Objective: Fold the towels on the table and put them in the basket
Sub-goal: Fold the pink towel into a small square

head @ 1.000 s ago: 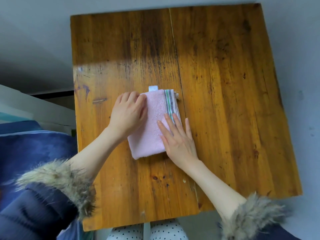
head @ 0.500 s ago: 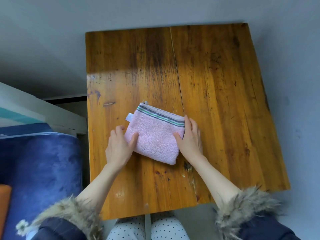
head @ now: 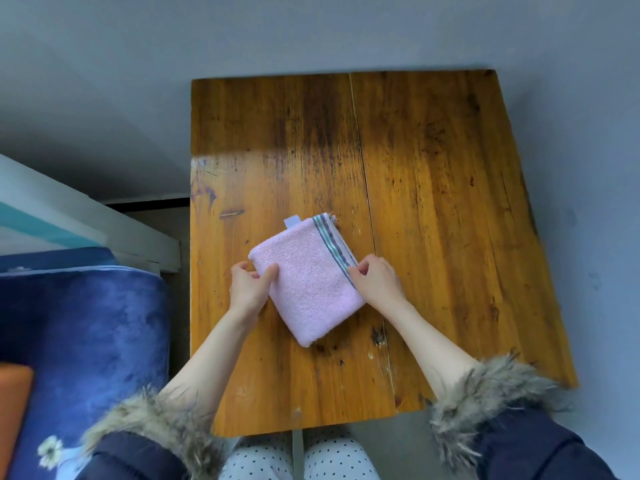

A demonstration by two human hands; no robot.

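2 hands grip folded pink towel (head: 306, 282) on table (head: 433, 202).

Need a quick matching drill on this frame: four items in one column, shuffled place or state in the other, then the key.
Items
1. folded pink terry towel
2. left hand
3. right hand
4. white fabric tag

Descriptions
A. grips the towel's striped edge
B. sticks out from the towel's far edge
C. lies on the brown wooden table, between both hands
D. grips the towel's plain pink edge

Pairs: 1-C, 2-D, 3-A, 4-B
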